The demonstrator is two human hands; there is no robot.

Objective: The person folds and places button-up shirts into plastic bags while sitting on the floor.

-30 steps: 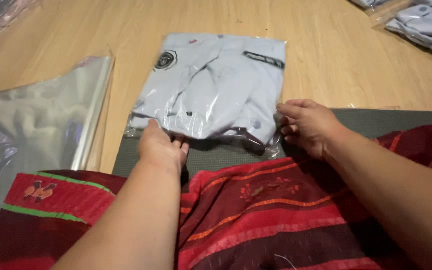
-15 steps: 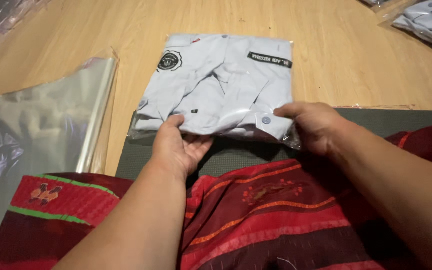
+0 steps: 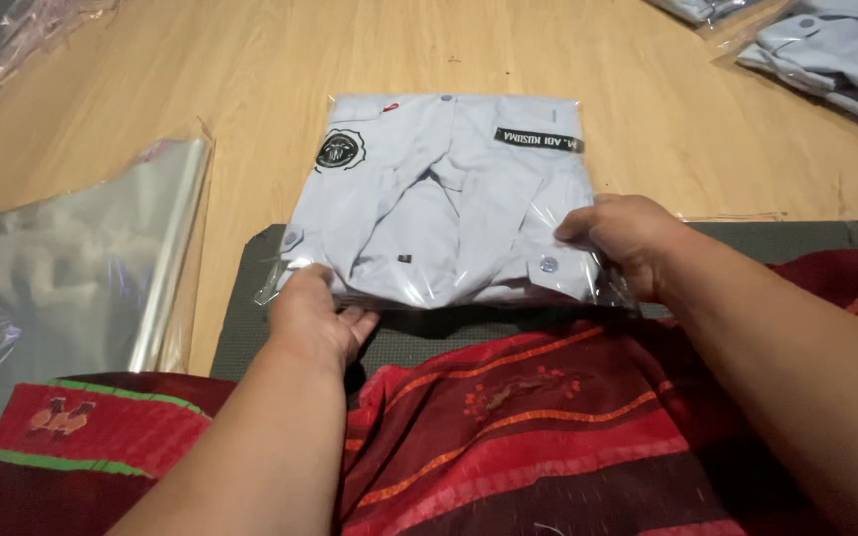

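A: Where does the bagged shirt (image 3: pixel 444 203) lie relative to the person's fingers?

B: The pale folded shirt in its clear bag lies flat on the wooden surface (image 3: pixel 280 60), its near edge over a dark mat (image 3: pixel 250 308). The left hand (image 3: pixel 318 320) meets its near left corner, fingers tucked under the edge and thumb on top, pinching it. The right hand (image 3: pixel 626 236) clamps the near right corner, fingers curled narrow over the plastic.

A: And around it?

B: An empty clear bag (image 3: pixel 71 248) lies well apart to the left. More bagged shirts (image 3: pixel 826 50) sit at the far right. A red patterned cloth (image 3: pixel 508 427) covers the lap.
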